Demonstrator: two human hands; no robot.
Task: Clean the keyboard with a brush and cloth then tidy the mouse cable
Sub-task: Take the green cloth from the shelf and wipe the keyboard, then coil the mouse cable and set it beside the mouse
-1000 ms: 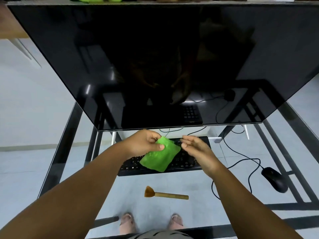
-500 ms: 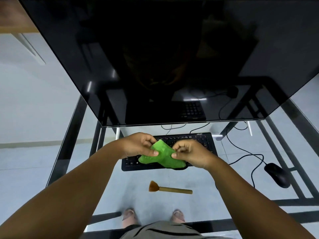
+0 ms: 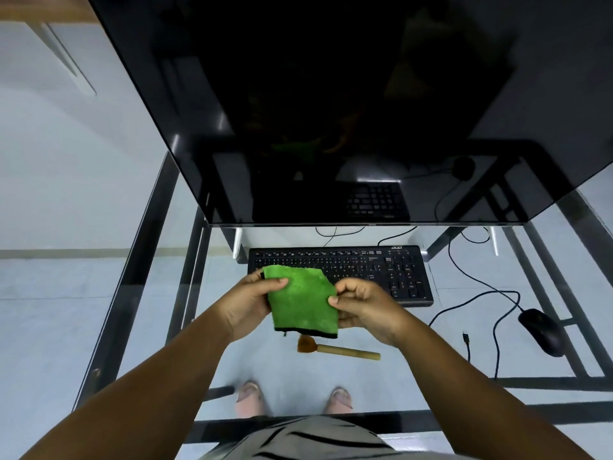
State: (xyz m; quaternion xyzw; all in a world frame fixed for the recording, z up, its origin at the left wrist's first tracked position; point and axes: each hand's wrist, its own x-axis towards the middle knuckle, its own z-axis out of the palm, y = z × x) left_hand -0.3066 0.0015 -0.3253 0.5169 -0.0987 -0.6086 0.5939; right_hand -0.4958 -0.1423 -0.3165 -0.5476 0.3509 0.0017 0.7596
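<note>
A green cloth (image 3: 303, 302) with a dark hem is held spread out above the glass table, in front of the black keyboard (image 3: 358, 268). My left hand (image 3: 252, 302) grips its left edge, thumb on top. My right hand (image 3: 363, 305) pinches its right edge. A small wooden-handled brush (image 3: 338, 348) lies on the glass just below the cloth. The black mouse (image 3: 542, 330) sits at the right, its cable (image 3: 477, 302) looping loosely across the glass toward the keyboard.
A large dark monitor (image 3: 331, 111) leans over the back of the glass table (image 3: 149, 277). A loose plug end (image 3: 466, 336) lies near the mouse. The table's black metal frame runs along the left, right and front edges.
The cloth went from bunched over the keyboard to spread flat between both hands, drawn back toward me. The view shifted downward.
</note>
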